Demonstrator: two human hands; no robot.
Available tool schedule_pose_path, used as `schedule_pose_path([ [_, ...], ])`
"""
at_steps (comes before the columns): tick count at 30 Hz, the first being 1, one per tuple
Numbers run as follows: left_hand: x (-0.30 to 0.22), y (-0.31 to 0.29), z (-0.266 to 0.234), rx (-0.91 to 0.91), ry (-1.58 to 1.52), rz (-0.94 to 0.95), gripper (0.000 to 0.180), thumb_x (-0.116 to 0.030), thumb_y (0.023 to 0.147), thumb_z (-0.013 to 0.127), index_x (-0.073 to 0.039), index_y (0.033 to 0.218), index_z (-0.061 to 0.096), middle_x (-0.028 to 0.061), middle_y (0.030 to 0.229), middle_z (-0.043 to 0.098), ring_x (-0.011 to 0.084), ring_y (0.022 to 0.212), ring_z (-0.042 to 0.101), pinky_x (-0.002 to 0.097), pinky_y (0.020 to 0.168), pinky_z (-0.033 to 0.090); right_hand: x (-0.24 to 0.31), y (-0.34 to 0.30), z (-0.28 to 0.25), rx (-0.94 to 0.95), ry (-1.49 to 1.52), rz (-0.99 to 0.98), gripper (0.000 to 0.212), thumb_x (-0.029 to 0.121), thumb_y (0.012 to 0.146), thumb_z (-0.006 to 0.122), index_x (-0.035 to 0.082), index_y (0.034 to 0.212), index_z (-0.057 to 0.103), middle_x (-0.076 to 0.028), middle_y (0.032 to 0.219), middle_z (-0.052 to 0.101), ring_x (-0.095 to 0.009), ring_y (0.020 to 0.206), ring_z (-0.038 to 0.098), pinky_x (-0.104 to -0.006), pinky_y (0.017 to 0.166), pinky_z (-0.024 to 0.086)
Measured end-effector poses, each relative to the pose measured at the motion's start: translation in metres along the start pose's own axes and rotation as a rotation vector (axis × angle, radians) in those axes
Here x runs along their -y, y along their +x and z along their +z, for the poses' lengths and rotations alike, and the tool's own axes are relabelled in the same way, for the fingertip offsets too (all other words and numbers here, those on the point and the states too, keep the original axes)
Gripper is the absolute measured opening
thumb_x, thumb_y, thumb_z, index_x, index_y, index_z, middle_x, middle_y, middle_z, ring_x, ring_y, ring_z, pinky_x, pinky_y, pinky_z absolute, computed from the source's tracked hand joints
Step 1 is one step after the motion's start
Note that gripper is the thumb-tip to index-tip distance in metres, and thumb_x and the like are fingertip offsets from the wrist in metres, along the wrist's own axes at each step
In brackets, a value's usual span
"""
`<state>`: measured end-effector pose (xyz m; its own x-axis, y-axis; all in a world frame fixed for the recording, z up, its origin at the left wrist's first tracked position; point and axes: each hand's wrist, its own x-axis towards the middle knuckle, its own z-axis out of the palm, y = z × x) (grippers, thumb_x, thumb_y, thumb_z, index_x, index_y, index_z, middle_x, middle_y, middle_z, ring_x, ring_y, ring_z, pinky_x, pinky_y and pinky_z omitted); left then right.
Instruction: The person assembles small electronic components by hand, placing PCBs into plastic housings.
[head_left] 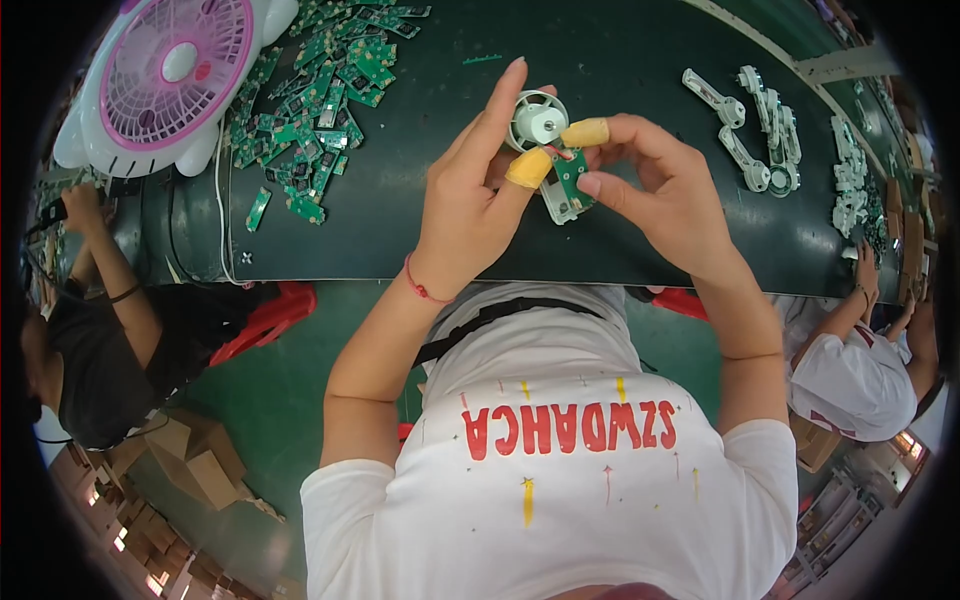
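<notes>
My left hand (468,195) is closed around a small white plastic housing (525,125) with a round spoked end and a motor in its middle, like a small fan body. A yellow finger cot covers my left thumb, which presses on the housing near the motor. A narrow green circuit board (571,180) lies along the housing's straight part, with a short reddish wire at its upper end. My right hand (672,190) pinches at the board, the thumb on its edge and the index finger, in a yellow cot (586,132), by the wire. My right fingers partly hide the wire.
Many green circuit boards (325,110) are heaped on the dark table (430,130) at left, beside a white and pink fan (180,62). More white housings (742,160) lie at right. Co-workers sit on both sides; cardboard boxes (200,460) stand on the floor at left.
</notes>
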<state>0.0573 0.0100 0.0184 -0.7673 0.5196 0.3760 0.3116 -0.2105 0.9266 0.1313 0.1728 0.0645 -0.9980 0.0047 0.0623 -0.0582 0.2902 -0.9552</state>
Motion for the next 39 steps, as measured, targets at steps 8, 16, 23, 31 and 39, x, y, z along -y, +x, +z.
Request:
schedule_pose_path([
  [8,-0.008,0.004,-0.004,0.023,-0.164,-0.128,0.054,0.001,0.089,0.050,-0.009,0.139,0.033,0.0103,0.122,0.055,0.0091,0.092,0.058,0.0206,0.065,0.051,-0.011,0.006,0.005,-0.062,-0.172,-0.172,0.024,0.005,0.080,0.064,0.002,0.103,0.059,-0.006,0.087,0.060,-0.014,0.082,0.059,-0.0267,0.072,0.047],
  [16,-0.011,0.003,-0.003,0.029,-0.237,-0.169,0.053,0.000,0.090,0.048,-0.007,0.139,0.031,0.0131,0.125,0.053,0.0118,0.096,0.058,0.0190,0.065,0.051,-0.011,0.004,0.006,-0.042,-0.063,-0.075,0.025,0.005,0.077,0.065,0.003,0.101,0.059,-0.008,0.086,0.061,-0.018,0.078,0.057,-0.0285,0.069,0.046],
  [23,-0.015,0.008,-0.005,0.037,-0.295,-0.226,0.053,0.000,0.088,0.050,-0.009,0.138,0.035,0.0105,0.124,0.054,0.0114,0.100,0.056,0.0200,0.067,0.052,-0.009,0.006,0.008,-0.108,-0.238,-0.292,0.021,0.005,0.076,0.067,0.006,0.097,0.059,-0.009,0.094,0.054,-0.020,0.079,0.056,-0.0306,0.068,0.046],
  [31,-0.021,0.013,-0.003,0.028,-0.397,-0.324,0.050,0.002,0.088,0.049,-0.008,0.136,0.038,0.0116,0.123,0.053,0.0154,0.103,0.056,0.0246,0.073,0.054,-0.018,0.014,0.005,-0.086,-0.347,-0.352,0.021,0.006,0.075,0.068,0.006,0.093,0.056,-0.010,0.096,0.050,-0.022,0.082,0.055,-0.0312,0.069,0.047],
  [39,-0.019,0.015,0.006,-0.066,-0.373,-0.303,0.047,0.004,0.088,0.046,-0.003,0.135,0.038,0.0145,0.125,0.052,0.0180,0.108,0.054,0.0272,0.087,0.047,-0.017,0.012,0.016,-0.290,-0.280,-0.029,0.040,0.015,0.078,0.069,0.000,0.107,0.046,-0.010,0.090,0.056,-0.018,0.075,0.058,-0.0288,0.065,0.047],
])
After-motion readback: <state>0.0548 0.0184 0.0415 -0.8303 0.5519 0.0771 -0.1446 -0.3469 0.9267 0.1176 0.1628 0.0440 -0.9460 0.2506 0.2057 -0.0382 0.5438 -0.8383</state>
